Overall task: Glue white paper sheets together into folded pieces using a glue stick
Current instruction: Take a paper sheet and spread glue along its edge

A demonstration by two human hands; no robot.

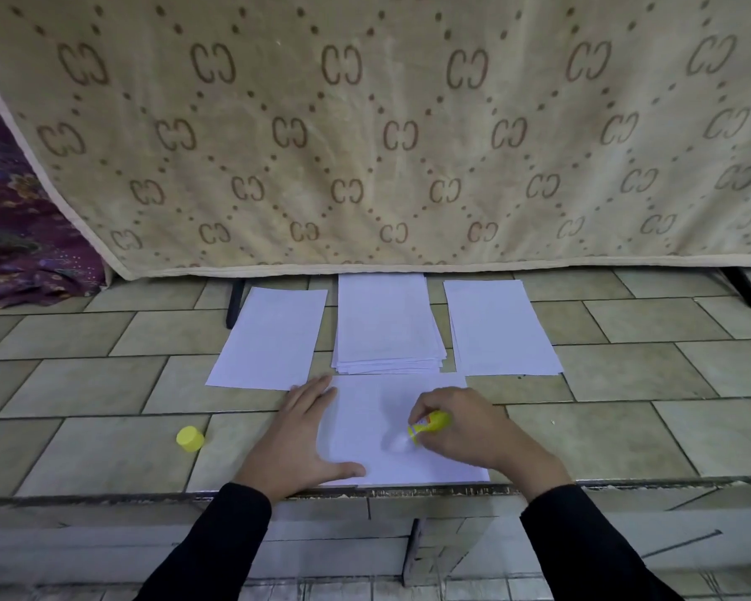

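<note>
- White paper sheet flat on the tiled ledge, near centre, long axis running near to far; near edge right at the ledge's lip.
- Yellow glue stick over the sheet's right half, tilted, long axis slanting from far right to near left, pale tip aimed down at the paper; tip blurred, contact not certain.
- Right hand curled round the stick's barrel.
- Left hand spread flat with straight fingers, pressing the sheet's left edge, thumb along its near edge.
- Yellow cap alone on the tiles, left of the left hand, apart from it.
- Just past the sheet's far edge: paper stack in the middle, left sheet and right sheet flanking it, all lengthwise near to far.
- Bare tiles open to left and right of the papers; beige blanket hanging just behind the far row.
</note>
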